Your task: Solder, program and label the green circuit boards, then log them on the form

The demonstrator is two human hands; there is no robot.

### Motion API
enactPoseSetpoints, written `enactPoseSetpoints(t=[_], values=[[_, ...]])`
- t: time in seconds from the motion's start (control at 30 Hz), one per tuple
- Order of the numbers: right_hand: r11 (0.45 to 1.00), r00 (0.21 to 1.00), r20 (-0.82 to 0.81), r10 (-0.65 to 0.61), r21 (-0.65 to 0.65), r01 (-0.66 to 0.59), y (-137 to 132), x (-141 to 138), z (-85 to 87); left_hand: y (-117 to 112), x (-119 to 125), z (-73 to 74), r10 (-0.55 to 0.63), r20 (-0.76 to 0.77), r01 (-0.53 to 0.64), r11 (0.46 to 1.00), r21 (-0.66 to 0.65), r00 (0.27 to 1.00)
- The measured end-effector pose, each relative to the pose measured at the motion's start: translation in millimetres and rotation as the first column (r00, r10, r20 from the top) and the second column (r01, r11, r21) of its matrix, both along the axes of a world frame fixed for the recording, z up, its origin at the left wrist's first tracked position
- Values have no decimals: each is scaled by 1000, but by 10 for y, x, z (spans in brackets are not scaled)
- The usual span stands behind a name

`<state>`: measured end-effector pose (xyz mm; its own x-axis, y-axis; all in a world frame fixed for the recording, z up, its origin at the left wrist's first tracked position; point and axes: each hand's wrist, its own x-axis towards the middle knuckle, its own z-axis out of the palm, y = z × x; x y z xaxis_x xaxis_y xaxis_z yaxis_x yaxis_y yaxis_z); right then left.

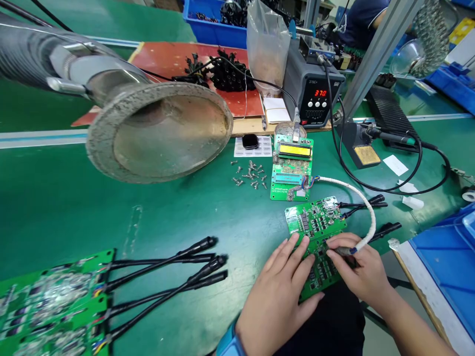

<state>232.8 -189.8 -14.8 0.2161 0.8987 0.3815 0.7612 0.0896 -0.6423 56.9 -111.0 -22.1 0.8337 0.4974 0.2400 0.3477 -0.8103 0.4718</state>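
A green circuit board (316, 220) with black cable leads lies at the near edge of the green bench. My left hand (281, 291) rests on the board's near left part, fingers stretched flat, holding it down. My right hand (359, 271) pinches the plug end of a white sleeved cable (361, 202) and presses it onto the board's middle. That cable runs back to a green programmer board (292, 173) with a yellow display, lying just beyond.
A large grey fume-extractor funnel (159, 131) hangs over the bench at left. Loose screws (250, 174), a soldering station (315, 94) reading 370, and an iron stand (361, 143) sit behind. More boards with black cables (55, 301) lie near left; blue bins (449, 262) stand right.
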Motion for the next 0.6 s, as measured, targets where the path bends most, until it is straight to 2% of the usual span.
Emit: enactPoseSetpoints(t=[0.13, 0.33, 0.4, 0.5, 0.6], values=[[1000, 999, 49, 7, -1, -7, -8, 9, 17, 0, -9, 30, -2, -7, 2, 1000, -6, 1000], [1000, 989, 144, -18, 0, 18, 2, 25, 24, 19, 129, 199, 47, 59, -41, 995, -93, 997], [999, 986, 160, -46, 19, 43, 3, 24, -1, 40, 254, 228, 12, 118, 5, 990, -142, 993], [994, 970, 221, -101, 64, 89, -17, 29, -69, 77, 441, 203, -103, 209, 141, 974, -176, 972], [992, 954, 276, -118, 67, 103, -57, 48, -138, 93, 540, 130, -114, 275, 161, 975, -155, 955]])
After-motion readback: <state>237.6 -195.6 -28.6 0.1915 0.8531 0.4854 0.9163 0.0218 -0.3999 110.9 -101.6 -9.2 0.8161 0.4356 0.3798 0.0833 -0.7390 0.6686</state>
